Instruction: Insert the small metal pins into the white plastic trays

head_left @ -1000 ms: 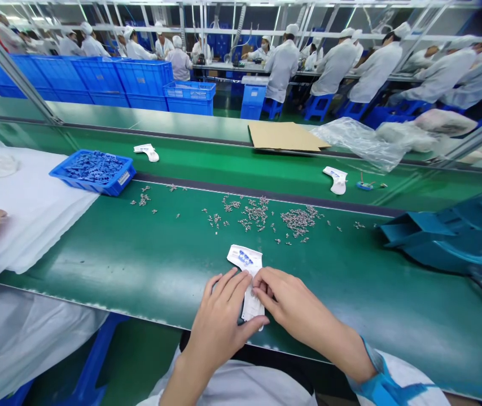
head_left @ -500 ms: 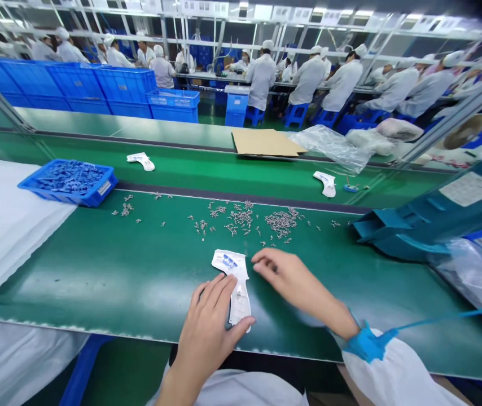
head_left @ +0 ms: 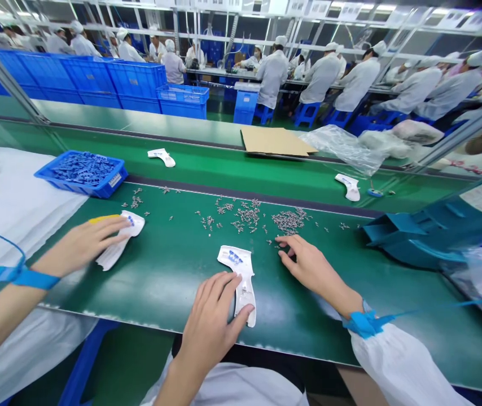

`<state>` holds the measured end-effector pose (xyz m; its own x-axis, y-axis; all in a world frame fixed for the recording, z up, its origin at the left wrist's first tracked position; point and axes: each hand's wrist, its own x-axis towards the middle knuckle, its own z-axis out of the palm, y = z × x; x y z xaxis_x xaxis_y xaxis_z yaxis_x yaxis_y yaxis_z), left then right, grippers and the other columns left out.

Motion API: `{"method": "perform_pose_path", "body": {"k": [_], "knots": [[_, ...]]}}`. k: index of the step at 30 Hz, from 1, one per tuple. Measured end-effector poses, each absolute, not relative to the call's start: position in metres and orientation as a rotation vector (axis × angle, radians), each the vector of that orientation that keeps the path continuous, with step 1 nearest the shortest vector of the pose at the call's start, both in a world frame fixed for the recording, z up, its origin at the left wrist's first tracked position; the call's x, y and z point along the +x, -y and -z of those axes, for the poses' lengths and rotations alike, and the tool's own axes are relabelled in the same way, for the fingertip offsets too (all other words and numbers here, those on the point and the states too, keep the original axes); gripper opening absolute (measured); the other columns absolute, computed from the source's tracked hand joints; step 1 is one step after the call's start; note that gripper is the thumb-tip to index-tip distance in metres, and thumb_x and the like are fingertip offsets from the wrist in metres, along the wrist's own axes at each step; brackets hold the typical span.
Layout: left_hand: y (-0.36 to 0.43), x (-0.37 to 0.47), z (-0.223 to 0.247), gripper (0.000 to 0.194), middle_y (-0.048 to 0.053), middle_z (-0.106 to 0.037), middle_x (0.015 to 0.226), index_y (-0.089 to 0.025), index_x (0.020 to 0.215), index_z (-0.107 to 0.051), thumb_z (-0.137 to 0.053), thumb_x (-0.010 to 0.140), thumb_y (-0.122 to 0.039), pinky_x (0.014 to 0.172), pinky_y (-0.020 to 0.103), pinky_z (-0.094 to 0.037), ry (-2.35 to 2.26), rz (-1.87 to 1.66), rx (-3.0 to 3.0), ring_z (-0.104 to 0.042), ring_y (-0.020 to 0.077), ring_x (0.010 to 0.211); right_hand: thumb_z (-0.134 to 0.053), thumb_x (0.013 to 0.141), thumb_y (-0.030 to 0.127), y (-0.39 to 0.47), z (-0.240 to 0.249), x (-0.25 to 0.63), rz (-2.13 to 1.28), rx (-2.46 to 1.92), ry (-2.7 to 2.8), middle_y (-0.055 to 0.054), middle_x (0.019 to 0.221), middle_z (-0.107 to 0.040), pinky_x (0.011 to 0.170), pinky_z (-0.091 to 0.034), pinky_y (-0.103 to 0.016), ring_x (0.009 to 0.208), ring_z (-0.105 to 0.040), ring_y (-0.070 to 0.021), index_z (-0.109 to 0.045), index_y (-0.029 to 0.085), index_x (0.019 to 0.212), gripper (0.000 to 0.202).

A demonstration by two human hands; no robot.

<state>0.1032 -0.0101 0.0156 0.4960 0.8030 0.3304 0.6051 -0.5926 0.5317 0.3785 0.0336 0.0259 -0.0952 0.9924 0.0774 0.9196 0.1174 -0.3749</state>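
A white gun-shaped plastic shell [head_left: 239, 277] with blue parts inside lies on the green bench mat [head_left: 169, 270] in front of me. My left hand [head_left: 211, 321] rests flat on the mat, its thumb and fingers holding the shell's handle. My right hand [head_left: 304, 262] reaches forward with fingers spread, its fingertips at the near edge of a scatter of small silver screws [head_left: 266, 217]; whether it pinches a screw I cannot tell.
A co-worker's hand [head_left: 82, 242] at the left presses on another white shell [head_left: 118, 239]. A blue tray of blue parts [head_left: 80, 172] stands back left. Two more shells [head_left: 161, 157] [head_left: 348, 186] lie on the conveyor. A teal bin [head_left: 427, 231] sits right.
My right hand left the shell and moved forward to the screws. My left hand keeps hold of the shell. A co-worker's hand has come in from the left with another shell.
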Motion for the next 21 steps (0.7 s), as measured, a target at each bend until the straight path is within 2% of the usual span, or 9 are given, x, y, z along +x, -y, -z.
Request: {"method": "perform_pose_path", "body": {"k": [5, 11, 21], "knots": [[0.009, 0.103, -0.016, 0.035, 0.009, -0.061, 0.129, -0.023, 0.131, -0.05, -0.056, 0.097, -0.03, 0.101, 0.044, -0.047, -1.165, -0.792, 2.386, -0.054, 0.0268, 0.125, -0.043, 0.096, 0.023, -0.033, -0.026, 0.373, -0.319, -1.886, 2.123, -0.008, 0.101, -0.063, 0.071, -0.049, -0.033, 0.086, -0.063, -0.0225, -0.062, 0.021, 0.098, 0.019], [0.009, 0.103, -0.017, 0.034, 0.009, -0.062, 0.125, -0.023, 0.131, -0.05, -0.054, 0.097, -0.028, 0.1, 0.043, -0.049, -1.173, -0.832, 2.373, -0.055, 0.0259, 0.123, -0.042, 0.097, 0.024, -0.025, -0.026, 0.377, -0.266, -1.948, 2.144, -0.009, 0.103, -0.063, 0.071, -0.048, -0.036, 0.085, -0.063, -0.024, -0.061, 0.019, 0.108, 0.022], [0.006, 0.113, -0.025, 0.031, 0.009, -0.062, 0.125, -0.022, 0.129, -0.05, -0.052, 0.098, -0.021, 0.101, 0.041, -0.047, -1.135, -0.905, 2.343, -0.053, 0.0246, 0.123, -0.04, 0.099, 0.023, -0.02, -0.031, 0.374, -0.251, -1.924, 2.165, -0.008, 0.092, -0.063, 0.073, -0.047, -0.037, 0.083, -0.059, -0.0236, -0.06, 0.02, 0.094, 0.021]]}}
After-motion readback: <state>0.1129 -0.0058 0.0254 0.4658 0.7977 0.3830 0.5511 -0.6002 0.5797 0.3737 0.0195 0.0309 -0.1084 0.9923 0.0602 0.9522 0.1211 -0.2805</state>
